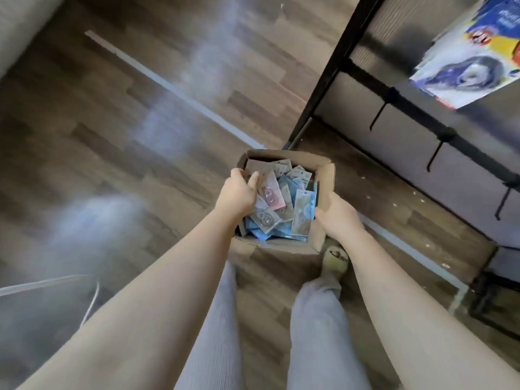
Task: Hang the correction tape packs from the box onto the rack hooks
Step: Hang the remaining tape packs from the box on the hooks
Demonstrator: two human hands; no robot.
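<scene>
**Two hands on an open box of correction tape packs**

Two bare hands reach down to a small cardboard box [326, 178] that sits low over the wooden floor [112, 136], its top flaps open. The left hand [239, 192] curls over the box's left wall, its thumb lying inside against the packs and its fingers wrapped over the rim. The right hand [336, 213] holds the right wall, with the thumb tucked inside the box edge and the fingers hidden behind the cardboard, so how tightly they close cannot be told.

Inside the box lies a loose heap of correction tape packs [281, 204], flat carded packets in blue, pink and grey, overlapping at all angles. None is pinched by either hand.

To the right stands a black metal rack [318, 88] with several bare hooks [378, 115] sticking out from its crossbar. A few colourful printed packets [464, 66] hang at the rack's upper right.

Below the box, grey trousers [315, 333] and a pale sandal [336, 263] show.
</scene>
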